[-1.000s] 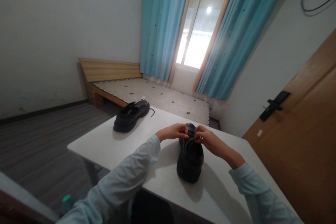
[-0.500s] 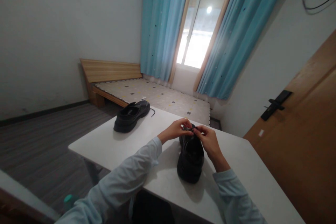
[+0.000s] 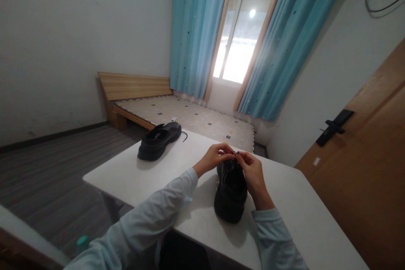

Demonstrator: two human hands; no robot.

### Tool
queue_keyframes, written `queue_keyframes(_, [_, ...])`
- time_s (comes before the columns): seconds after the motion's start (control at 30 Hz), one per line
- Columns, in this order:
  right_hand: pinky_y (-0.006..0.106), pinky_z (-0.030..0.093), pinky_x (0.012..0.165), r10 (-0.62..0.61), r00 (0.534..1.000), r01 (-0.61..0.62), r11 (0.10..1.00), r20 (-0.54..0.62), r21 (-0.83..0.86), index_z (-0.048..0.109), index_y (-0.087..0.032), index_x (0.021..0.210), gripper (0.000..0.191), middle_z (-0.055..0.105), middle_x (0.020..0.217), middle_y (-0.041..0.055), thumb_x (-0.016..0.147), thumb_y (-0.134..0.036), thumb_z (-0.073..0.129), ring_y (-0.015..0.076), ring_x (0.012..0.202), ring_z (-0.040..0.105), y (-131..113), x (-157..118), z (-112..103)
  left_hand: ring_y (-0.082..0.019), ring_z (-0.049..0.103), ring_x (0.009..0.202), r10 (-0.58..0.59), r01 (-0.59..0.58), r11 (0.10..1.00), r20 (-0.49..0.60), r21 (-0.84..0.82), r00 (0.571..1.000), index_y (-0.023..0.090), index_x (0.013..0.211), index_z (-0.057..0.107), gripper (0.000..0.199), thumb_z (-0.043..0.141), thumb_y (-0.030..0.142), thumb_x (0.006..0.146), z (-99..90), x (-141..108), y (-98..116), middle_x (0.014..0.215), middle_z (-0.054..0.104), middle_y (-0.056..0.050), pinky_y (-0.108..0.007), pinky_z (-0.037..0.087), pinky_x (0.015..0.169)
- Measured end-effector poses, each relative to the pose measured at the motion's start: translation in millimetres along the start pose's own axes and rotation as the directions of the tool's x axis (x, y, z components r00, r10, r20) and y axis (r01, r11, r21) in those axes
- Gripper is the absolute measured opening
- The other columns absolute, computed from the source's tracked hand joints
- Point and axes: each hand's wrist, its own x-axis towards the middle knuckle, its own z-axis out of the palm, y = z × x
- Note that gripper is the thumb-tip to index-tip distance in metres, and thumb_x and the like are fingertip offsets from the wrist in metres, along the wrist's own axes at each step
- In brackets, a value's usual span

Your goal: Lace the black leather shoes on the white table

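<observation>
A black shoe (image 3: 230,194) stands on the white table (image 3: 193,152), its heel towards me. Over its front part my left hand (image 3: 217,157) and my right hand (image 3: 252,169) meet, both with fingers pinched together. Between the fingertips is a dark shoelace (image 3: 236,154), of which only a little shows. The toe of this shoe is hidden behind the hands. A second black shoe (image 3: 155,145) rests near the table's far left edge, untouched, with a loose lace end (image 3: 185,136) curling beside its toe.
Behind the table is a bed with a patterned mattress (image 3: 202,120) and a wooden headboard (image 3: 136,85). A wooden door (image 3: 363,168) with a black handle stands at the right. A green-capped object (image 3: 82,240) is low at the left.
My fingertips have drawn closer together over the shoe, and the length of shoelace seen between them is shorter now. The other shoe stays where it was.
</observation>
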Motion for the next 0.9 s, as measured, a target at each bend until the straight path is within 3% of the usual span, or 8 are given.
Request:
queue_keyframes(0.2, [0.031,0.047,0.070,-0.033,0.999,0.031,0.994,-0.013,-0.109,0.068,-0.014,0.076,0.027,0.067,0.068,0.0028,0.073,-0.039,0.062,0.0177,0.070,0.060,-6.5,-3.6,-2.7,-0.015,0.060,0.084,0.032,-0.035,0.989,-0.027,-0.146,0.999,0.012,0.082,0.059,0.026,0.067,0.035,0.073,1.7,-2.0,11.6,0.087,0.066,-0.006,-0.028,0.046,0.076])
queue_keyframes(0.33, [0.029,0.046,0.066,-0.081,0.996,0.084,0.969,0.022,-0.230,0.066,-0.014,0.076,0.026,0.066,0.072,0.0045,0.076,-0.039,0.056,0.0188,0.073,0.060,-8.0,-8.4,-3.0,-0.015,0.063,0.077,-0.017,-0.002,0.970,-0.076,-0.244,0.997,0.013,0.083,0.053,0.031,0.068,0.038,0.072,1.1,-1.1,12.0,0.080,0.067,-0.005,-0.029,0.047,0.076])
queue_keyframes(0.43, [0.030,0.045,0.068,-0.148,0.987,0.158,0.929,0.056,-0.335,0.064,-0.015,0.081,0.026,0.065,0.078,0.0051,0.079,-0.038,0.053,0.0187,0.076,0.058,-6.3,-11.6,-2.6,-0.015,0.063,0.075,-0.061,0.031,0.966,-0.108,-0.258,0.992,0.012,0.084,0.058,0.035,0.073,0.038,0.066,-0.7,0.3,7.1,0.077,0.067,-0.004,-0.028,0.047,0.074])
queue_keyframes(0.57, [0.031,0.045,0.071,-0.236,0.964,0.264,0.869,0.119,-0.419,0.063,-0.017,0.082,0.023,0.064,0.083,0.0050,0.083,-0.036,0.050,0.0183,0.078,0.057,-3.9,-13.1,-2.9,-0.014,0.062,0.075,-0.165,0.135,0.934,-0.062,-0.332,0.984,0.011,0.094,0.064,0.042,0.073,0.040,0.066,-2.9,0.7,1.8,0.079,0.067,-0.005,-0.027,0.046,0.073])
queue_keyframes(0.7, [0.030,0.043,0.071,-0.264,0.951,0.309,0.836,0.160,-0.454,0.062,-0.017,0.081,0.020,0.062,0.081,0.0038,0.084,-0.033,0.050,0.0175,0.077,0.056,-4.4,-13.7,-4.6,-0.012,0.060,0.073,-0.248,0.197,0.885,-0.068,-0.423,0.966,0.012,0.085,0.062,0.037,0.073,0.041,0.065,-2.4,0.0,1.5,0.081,0.066,-0.004,-0.025,0.046,0.069])
queue_keyframes(0.9, [0.030,0.044,0.073,-0.303,0.930,0.368,0.801,0.209,-0.472,0.062,-0.018,0.079,0.018,0.060,0.080,0.0033,0.084,-0.031,0.051,0.0171,0.077,0.056,-5.8,-15.0,-6.6,-0.017,0.062,0.089,-0.264,0.210,0.806,-0.019,-0.554,0.964,0.012,0.081,0.054,0.036,0.075,0.038,0.066,-0.8,-1.5,2.0,0.094,0.067,-0.010,-0.035,0.047,0.083])
